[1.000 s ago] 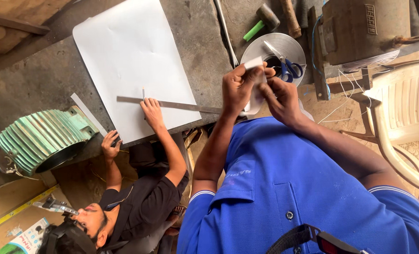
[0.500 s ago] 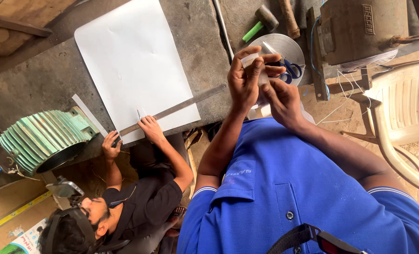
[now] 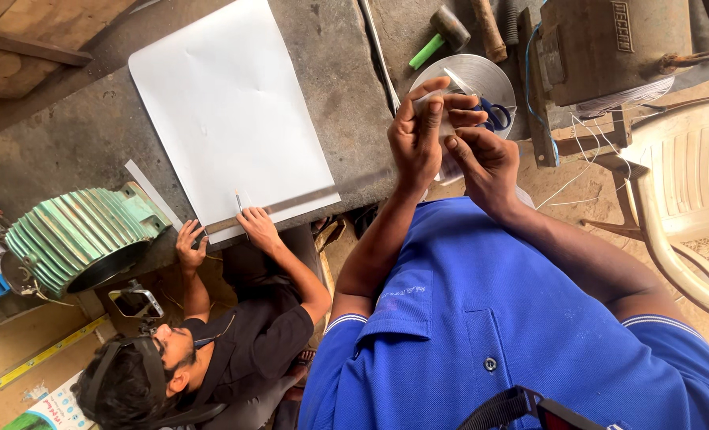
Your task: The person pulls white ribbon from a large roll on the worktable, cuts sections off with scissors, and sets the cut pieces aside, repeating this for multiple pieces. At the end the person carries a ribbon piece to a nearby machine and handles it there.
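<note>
The person in the blue shirt (image 3: 490, 318) is holding both hands up over the grey bench (image 3: 68, 151). The left hand (image 3: 419, 131) is standing with its fingers pointing up, and the fingers are pinching a small white strip (image 3: 427, 102) near its top end. The right hand (image 3: 486, 163) is sitting just beside the left one, touching it, with its fingers curled in toward the same strip, but I cannot tell if it is really gripping the strip or only resting on it. The strip is up in the air, in front of a round metal bowl (image 3: 482, 76) that is sitting on the bench. A pair of blue-handled scissors (image 3: 494, 115) is lying in the bowl, partly hidden behind the fingers. A hammer with a green handle (image 3: 442, 33) is lying near the bowl, and a rusty metal box (image 3: 609, 48) is standing beside it. A pale plastic chair (image 3: 689, 199) is standing past the box. Lower on the bench, a big white sheet (image 3: 227, 111) is lying flat. Another person in a black shirt (image 3: 251, 342) is crouching by the bench edge and is pressing a long metal ruler (image 3: 306, 199) across the near edge of the sheet with one hand (image 3: 255, 224). That person's other hand (image 3: 189, 248) is resting on the bench edge. A green ribbed motor shell (image 3: 76, 239) is lying on its side close by.
</note>
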A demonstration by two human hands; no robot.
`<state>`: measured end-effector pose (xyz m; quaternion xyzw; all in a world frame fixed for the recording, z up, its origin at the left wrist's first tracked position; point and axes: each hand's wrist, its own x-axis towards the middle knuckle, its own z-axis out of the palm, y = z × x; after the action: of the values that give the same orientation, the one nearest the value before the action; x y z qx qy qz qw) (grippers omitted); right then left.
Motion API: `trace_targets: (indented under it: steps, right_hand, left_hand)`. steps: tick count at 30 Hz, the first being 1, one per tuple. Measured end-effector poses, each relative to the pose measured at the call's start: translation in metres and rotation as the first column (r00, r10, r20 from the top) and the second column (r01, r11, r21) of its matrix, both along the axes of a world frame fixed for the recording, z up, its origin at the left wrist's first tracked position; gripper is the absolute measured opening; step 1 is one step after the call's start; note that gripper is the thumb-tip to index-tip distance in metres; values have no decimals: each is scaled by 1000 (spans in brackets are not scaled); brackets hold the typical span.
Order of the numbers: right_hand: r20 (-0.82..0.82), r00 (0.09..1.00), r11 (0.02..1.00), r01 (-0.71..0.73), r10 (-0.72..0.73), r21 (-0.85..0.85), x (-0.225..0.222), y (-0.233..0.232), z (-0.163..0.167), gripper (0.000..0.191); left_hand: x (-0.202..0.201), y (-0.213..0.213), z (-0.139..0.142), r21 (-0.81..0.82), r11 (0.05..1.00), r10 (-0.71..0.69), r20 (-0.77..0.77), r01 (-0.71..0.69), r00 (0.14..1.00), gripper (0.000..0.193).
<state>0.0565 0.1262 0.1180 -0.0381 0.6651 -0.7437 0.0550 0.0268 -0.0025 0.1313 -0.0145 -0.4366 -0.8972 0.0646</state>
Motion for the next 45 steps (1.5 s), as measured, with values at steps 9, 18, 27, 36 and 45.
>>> trace_targets:
  steps: [9,18,27,36,45]
  right_hand:
    - [-83,997,993,-3,-7,-117,-2,-1,6,16]
    - [-159,985,994,50,-65,-99,-6,-3,21,15]
    - [98,989,990,-97,108,-104,-8,-1,9,34]
    - [166,953,958,-223,253,-179,-8,8,1,21]
    - [293,865,912,-366,407,-187,-8,9,2,24]
  left_hand:
    - [-4,1,-2,44,998,55,-35,-54,998,21]
    - [-8,5,12,37,998,51,-64,-49,997,21]
    - [-63,-46,32,95,958,280,-130,-269,951,21]
    - [-88,-110,50,127,931,363,-223,-342,905,21]
    - [-88,-162,54,132,902,432,-319,-412,844,13]
